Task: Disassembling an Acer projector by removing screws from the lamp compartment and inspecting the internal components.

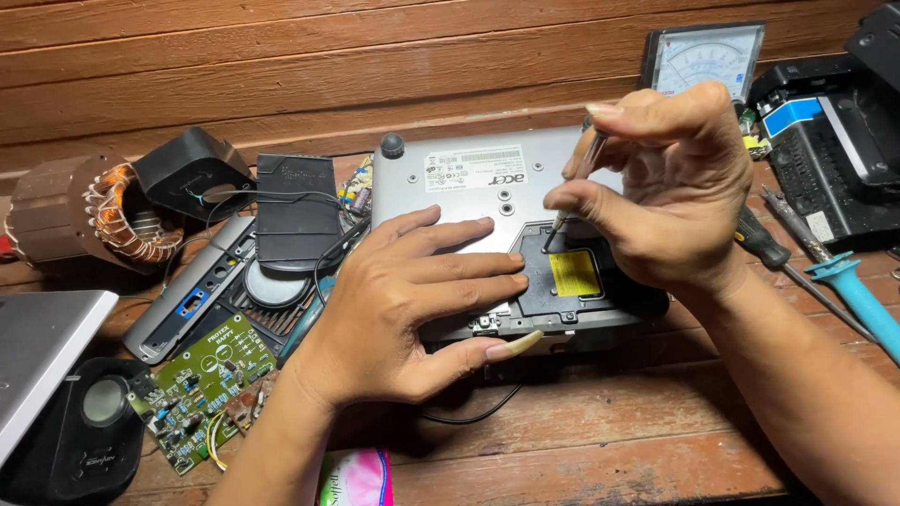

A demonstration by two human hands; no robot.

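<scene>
L side: green circuit board (202, 389) on desk (581, 450), near L wrist
L hand (412, 300): open, flat on upturned silver laptop (450, 178), desk center
R hand (666, 187): fingers pinching small screwdriver (574, 192), tip in laptop's open bay
R edge: blue-handled tool (858, 295)

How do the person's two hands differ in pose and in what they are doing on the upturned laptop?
The left hand lies flat, fingers spread, pressing on the grey laptop; the right hand is raised and curled. The left hand holds nothing; the right pinches a thin screwdriver upright, its tip at the dark open compartment. Both are bare and work over the same laptop base.
</scene>
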